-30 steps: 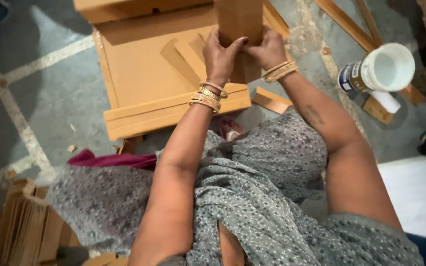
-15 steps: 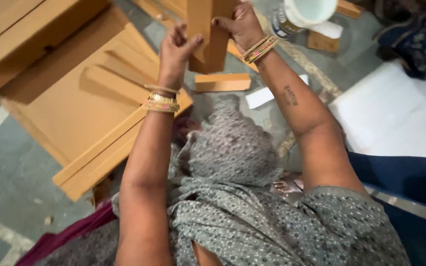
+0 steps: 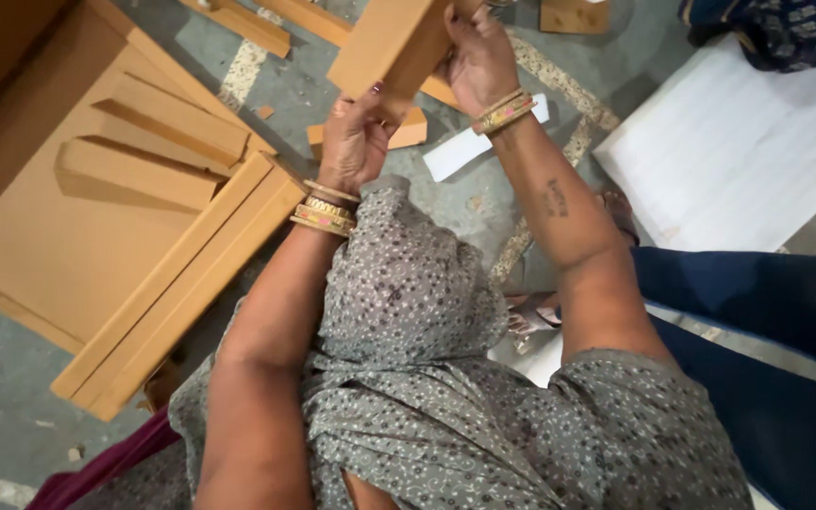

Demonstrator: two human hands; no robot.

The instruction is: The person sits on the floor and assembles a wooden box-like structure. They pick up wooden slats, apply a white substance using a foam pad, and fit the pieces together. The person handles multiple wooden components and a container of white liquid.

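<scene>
I hold the wooden block [image 3: 391, 42] up above the floor [image 3: 484, 203], left hand [image 3: 356, 142] clenched under its lower corner, right hand [image 3: 479, 61] closed on its side, to keep it steady.

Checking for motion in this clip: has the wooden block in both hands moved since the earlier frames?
Yes. The wooden block has been lifted off the flat wooden panel and now sits tilted beyond its right edge, over the floor.
</scene>
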